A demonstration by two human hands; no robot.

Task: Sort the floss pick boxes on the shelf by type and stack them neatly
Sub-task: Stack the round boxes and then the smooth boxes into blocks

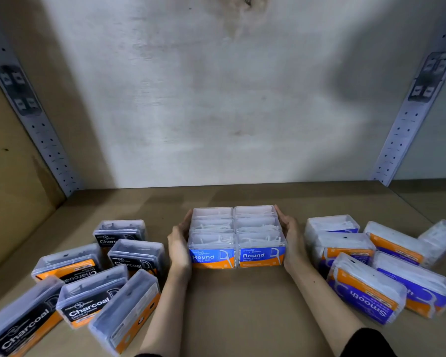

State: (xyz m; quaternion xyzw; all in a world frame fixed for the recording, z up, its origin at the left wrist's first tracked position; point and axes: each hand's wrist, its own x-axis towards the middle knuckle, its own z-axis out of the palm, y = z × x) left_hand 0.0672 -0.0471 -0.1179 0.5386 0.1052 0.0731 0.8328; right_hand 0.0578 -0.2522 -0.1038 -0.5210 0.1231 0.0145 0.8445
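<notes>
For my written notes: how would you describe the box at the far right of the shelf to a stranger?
On the brown shelf, find the purple-labelled boxes right of the blue block. The box at their far right edge shows only clear plastic and white picks, no coloured label.

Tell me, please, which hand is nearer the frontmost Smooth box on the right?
Right. The right hand rests against the right side of the Round boxes, just left of that Smooth box; the left hand is on their left side, farther away.
</notes>
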